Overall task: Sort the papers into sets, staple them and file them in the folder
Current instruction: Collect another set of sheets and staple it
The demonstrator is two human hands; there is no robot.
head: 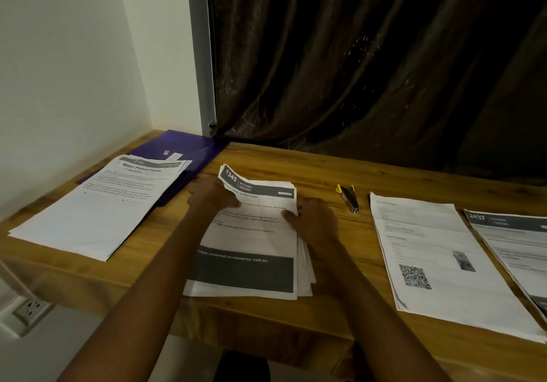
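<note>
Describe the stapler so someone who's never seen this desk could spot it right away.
Start at the wooden desk below the dark curtain. Between the middle paper stack under both hands and the QR-code sheet lies the stapler, touching neither. It is the one small dark thing with yellow ends among flat white papers.

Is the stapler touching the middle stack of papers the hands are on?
Apart. The head view shows the stapler lying on bare wood of the desk, to the right of the middle stack, with a clear strip of tabletop between them.
</note>
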